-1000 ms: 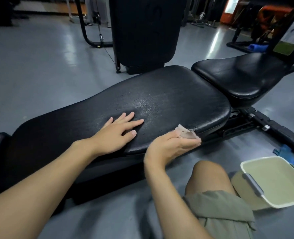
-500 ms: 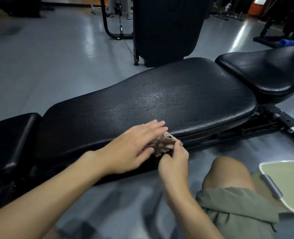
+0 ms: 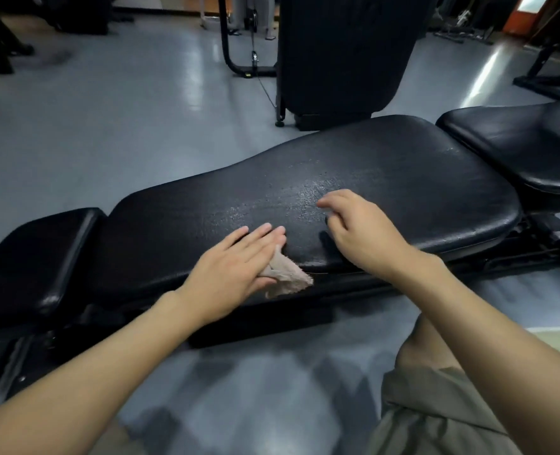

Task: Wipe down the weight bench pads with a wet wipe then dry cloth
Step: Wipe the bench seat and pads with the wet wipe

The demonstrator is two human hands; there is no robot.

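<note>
You are pressing the cloth (image 3: 286, 277) against the near edge of the long pad (image 3: 403, 178) with your left grip (image 3: 236, 267), fingers lying straight and flat over it rather than curling round it. Your right grip (image 3: 360, 234) is hanging over the middle of the long pad, fingers loosely bent and carrying nothing. That middle is glistening, so I am judging the wet pass done there and the drying barely begun. The seat pad (image 3: 518, 149) past the long pad's right end is probably waiting its turn. The cloth is lying bunched in a wedge, its long axis running along the long pad's near edge, its frayed tip pointing toward the right end.
</note>
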